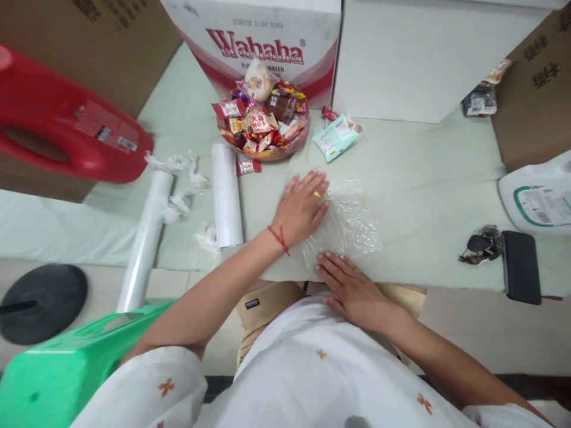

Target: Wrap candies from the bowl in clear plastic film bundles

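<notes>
Your left hand (303, 205) lies flat and open on the clear plastic (357, 217), hiding part of it; your right hand (350, 288), also open, touches its near edge on the bench (423, 190). Wrapped sweets (261, 122) heap the bowl (272, 157), masking its inside.

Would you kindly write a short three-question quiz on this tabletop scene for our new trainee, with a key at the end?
1. Multiple choice: which wrist wears the red bracelet? A) the left B) the right C) both
2. True or false: the left hand and the right hand are both at the clear plastic, palms down.
3. Fill in: the bowl of wrapped sweets stands in front of a box printed in large letters with the word ____.

Key: 1. A; 2. True; 3. Wahaha.
</notes>
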Tool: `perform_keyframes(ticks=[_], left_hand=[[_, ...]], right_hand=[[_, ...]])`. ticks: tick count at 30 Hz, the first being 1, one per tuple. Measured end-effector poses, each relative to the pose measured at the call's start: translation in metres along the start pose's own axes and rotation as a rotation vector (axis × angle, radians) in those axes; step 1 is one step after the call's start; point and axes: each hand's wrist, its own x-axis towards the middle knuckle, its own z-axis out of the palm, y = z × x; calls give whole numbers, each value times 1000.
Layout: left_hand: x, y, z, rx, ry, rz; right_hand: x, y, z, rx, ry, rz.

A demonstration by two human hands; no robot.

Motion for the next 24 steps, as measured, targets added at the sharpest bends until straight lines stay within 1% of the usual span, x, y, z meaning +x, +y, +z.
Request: perform_keyframes(ticks=[2, 4, 5, 6, 8, 9, 10, 12, 14, 15, 16, 18, 21, 22, 24], left_hand=[[-1, 18, 6, -6, -36, -4], [1, 23, 17, 5, -85, -83], [3, 21, 24, 10, -105, -120], [5, 17, 30, 17, -111, -129], [7, 7, 39, 31, -103, -103], [8, 2, 41, 37, -98, -77], [8, -1, 43, 43, -96, -53], [7, -5, 42, 54, -103, -14], [5, -7, 40, 62, -115, 21], [5, -8, 39, 65, -120, 37], [5, -11, 38, 66, -124, 52], [6, -19, 38, 67, -126, 74], [9, -30, 35, 55, -134, 112], [10, -30, 33, 47, -137, 124], [9, -23, 25, 32, -113, 108]], right_hand=[[0, -3, -1, 10, -15, 12], [-4, -8, -2, 32, -37, 32], [-6, -12, -4, 50, -51, 42], [-9, -15, -7, 74, -70, 45], [-14, -19, -17, 147, -102, 14], [-14, -18, -24, 190, -94, -13], [-12, -14, -30, 224, -57, -38], [-6, 0, -41, 227, 92, -34], [2, 23, -45, 126, 252, 69], [3, 34, -43, 56, 296, 142], [3, 45, -38, -10, 312, 211], [-5, 62, -26, -102, 297, 316], [-28, 69, -13, -123, 260, 382], [-35, 69, -14, -101, 253, 386], [-44, 67, -25, -27, 280, 375]])
